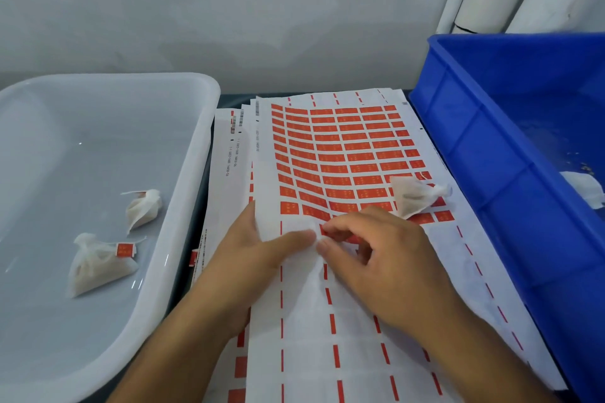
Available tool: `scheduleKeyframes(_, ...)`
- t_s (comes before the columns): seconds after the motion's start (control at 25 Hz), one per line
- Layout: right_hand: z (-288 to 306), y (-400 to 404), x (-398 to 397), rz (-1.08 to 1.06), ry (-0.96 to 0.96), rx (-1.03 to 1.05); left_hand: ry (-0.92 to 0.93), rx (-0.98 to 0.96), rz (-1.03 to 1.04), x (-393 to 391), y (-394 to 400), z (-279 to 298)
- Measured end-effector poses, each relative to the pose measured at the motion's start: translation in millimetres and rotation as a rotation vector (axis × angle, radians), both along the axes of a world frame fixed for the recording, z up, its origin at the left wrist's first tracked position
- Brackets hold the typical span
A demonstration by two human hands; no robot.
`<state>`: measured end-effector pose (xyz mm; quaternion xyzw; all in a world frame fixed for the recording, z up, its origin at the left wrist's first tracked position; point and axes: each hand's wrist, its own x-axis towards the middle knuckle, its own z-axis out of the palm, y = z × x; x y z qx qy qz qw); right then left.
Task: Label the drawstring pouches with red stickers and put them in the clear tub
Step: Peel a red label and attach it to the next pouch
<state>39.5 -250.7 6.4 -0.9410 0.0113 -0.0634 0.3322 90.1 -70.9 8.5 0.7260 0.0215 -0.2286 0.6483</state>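
Between the clear tub (pixel 183 199) and a blue crate (pixel 491 154), a stack of sticker sheets (pixel 343 147) covers the counter (pixel 229 98). On the top sheet the red stickers (pixel 334 159) fill the far part in a grid of rows, each with small pale print too blurred to read; the near part shows only bare backing crossed by red dashes. Sideways along the left margins of the sheets run barcodes and lines of small black digits, too fine to read with certainty.

Both hands meet at the near edge of the red grid. The left hand (pixel 248 255) lies with straight fingers pressing the sheet flat. The right hand (pixel 376 255) has its fingers curled, thumb and fingertips pinching at a red sticker (pixel 327 230) on the sheet's lowest row.

Four pouches show in all. Two lie in the tub: the nearer pouch (pixel 98 265) carries a red sticker on its drawstring, and the farther pouch (pixel 144 208) shows a bit of red at its string end. A third pouch (pixel 415 195) rests on the top sheet just beyond the right hand, with no sticker visible. Part of a fourth (pixel 582 188) shows inside the crate.
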Motion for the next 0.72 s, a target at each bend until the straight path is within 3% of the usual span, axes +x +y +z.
scheduleKeyframes(0.72,0.9,5.1,-7.2,-0.075,-0.159,0.014,-0.335,0.164,-0.021,-8.2,-9.4,-1.9)
